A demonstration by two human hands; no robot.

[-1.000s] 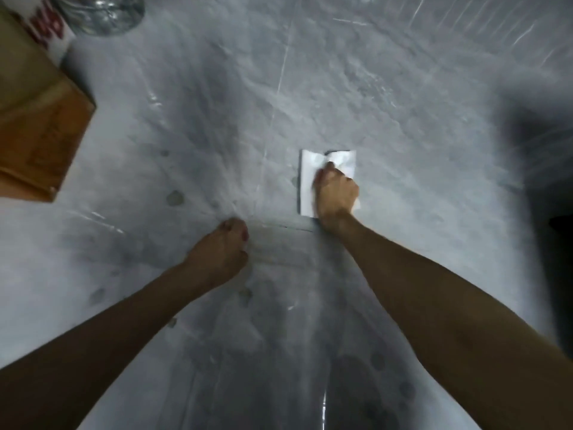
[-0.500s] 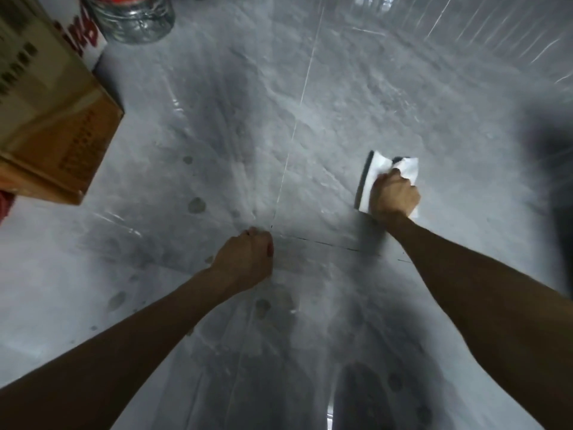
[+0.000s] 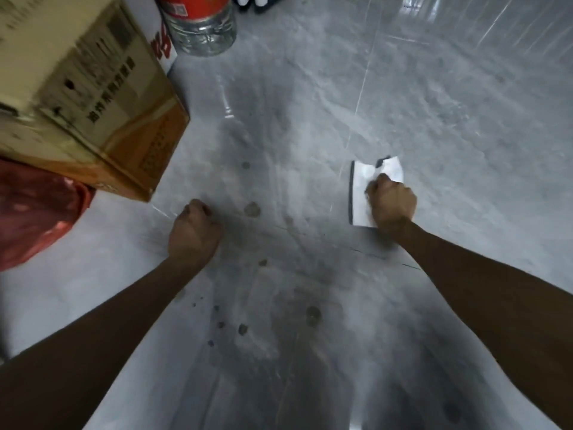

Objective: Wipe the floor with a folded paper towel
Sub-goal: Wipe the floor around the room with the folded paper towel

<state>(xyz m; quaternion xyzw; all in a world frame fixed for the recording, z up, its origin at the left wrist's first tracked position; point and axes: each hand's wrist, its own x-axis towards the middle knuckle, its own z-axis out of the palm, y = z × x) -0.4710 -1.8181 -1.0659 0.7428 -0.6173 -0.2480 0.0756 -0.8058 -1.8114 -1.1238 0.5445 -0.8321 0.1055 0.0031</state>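
— Grey marbled floor tiles (image 3: 279, 377) fill the nearest part of the view. How far along does the wiping look?

— Not far, as a judgement. Dark round spots (image 3: 312, 315) dot the tiles closest to the person, between the two bare forearms. A few more lie farther up, beside the left hand. All of them sit well apart from the towel, so much of the floor seems left to do.

— What is the left hand doing?

— The left hand (image 3: 193, 234) is closed in a fist, fingers curled together, and appears to rest on the floor as a prop. Nothing shows in it.

— And the right hand?

— Slightly farther off, the right hand (image 3: 392, 204) bears down on the folded paper towel (image 3: 361, 193). The towel is white and lies on the floor just right of a pale tile joint. The fingers are curled tight onto its near right part. Whether the thumb tucks under the paper cannot be told. The far edge looks a little crumpled.

— What lies beyond the hands?

— At the left edge, a red plastic bag (image 3: 34, 212) sits under a tilted cardboard box (image 3: 93, 97). Farthest away stands a clear plastic bottle (image 3: 201, 26) with a red label.
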